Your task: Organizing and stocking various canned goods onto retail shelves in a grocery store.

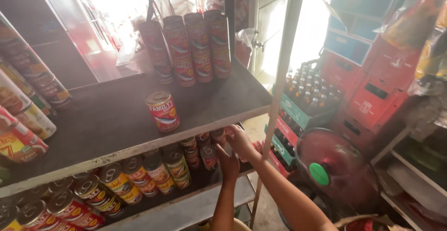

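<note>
Both my hands reach under the upper shelf board [139, 119] to cans on the lower shelf. My left hand [228, 162] closes around a small red can [208, 156] in a stack there. My right hand [241, 140] rests just right of it, fingers bent beside another red can [218, 137]; whether it grips that can is not clear. A single red tin [162, 111] stands alone on the upper shelf above them. Stacked red tins [193, 49] fill that shelf's back.
Rows of tins with gold lids [116, 184] line the lower shelf at left. More cans [23, 119] lie at the upper shelf's left end. A metal post [279, 87] stands at right, with a red fan [328, 163], bottle crates [307, 96] and red crates [377, 91] beyond.
</note>
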